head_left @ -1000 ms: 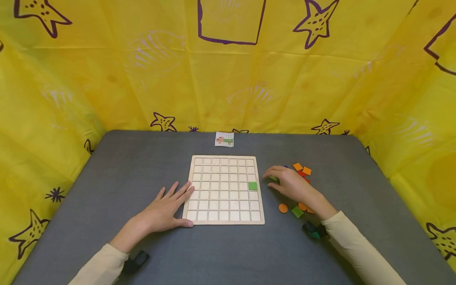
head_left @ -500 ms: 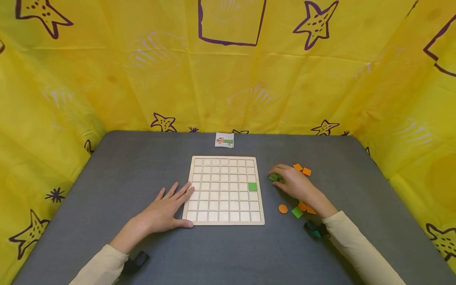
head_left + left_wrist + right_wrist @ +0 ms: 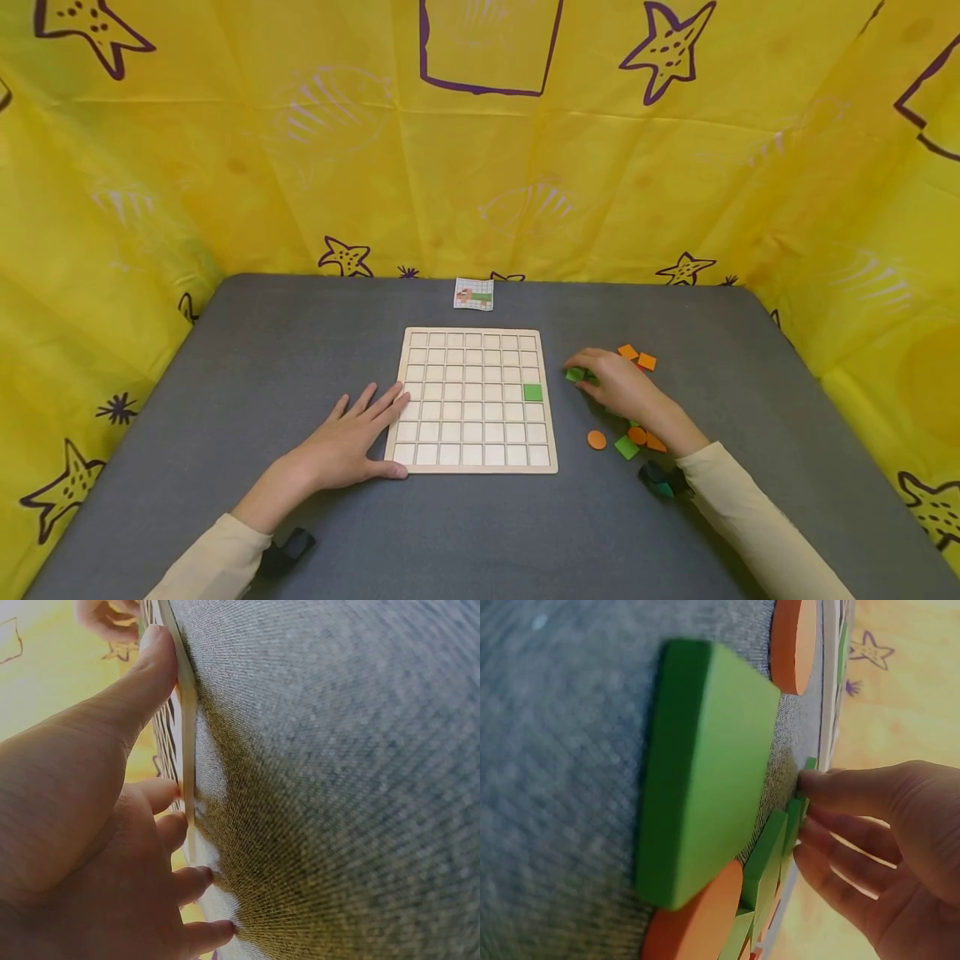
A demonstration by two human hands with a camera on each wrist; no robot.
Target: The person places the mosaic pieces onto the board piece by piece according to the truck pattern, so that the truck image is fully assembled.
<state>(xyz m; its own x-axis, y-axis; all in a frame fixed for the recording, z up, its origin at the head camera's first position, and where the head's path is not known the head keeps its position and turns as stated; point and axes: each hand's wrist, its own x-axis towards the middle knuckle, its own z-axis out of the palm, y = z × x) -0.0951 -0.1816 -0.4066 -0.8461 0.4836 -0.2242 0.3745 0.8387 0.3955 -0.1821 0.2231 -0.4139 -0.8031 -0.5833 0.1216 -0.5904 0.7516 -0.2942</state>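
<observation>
A square wooden board with a grid of shallow cells lies on the table, a green square tile in one cell at its right side. My left hand is spread at the board's left edge, fingertips and thumb on its rim; the left wrist view shows the thumb on the frame. Right of the board, my right hand pinches a green tile between thumb and fingertips, low over the loose pieces. In the right wrist view the fingers partly hide the green tile.
A small picture card lies behind the board. Around the right hand are loose pieces: orange squares, an orange disc and a green square. A yellow patterned cloth hangs behind the grey table.
My right hand has drawn slightly right, away from the board, and its fingers have closed in on a green tile. The left hand has stayed on the board's edge.
</observation>
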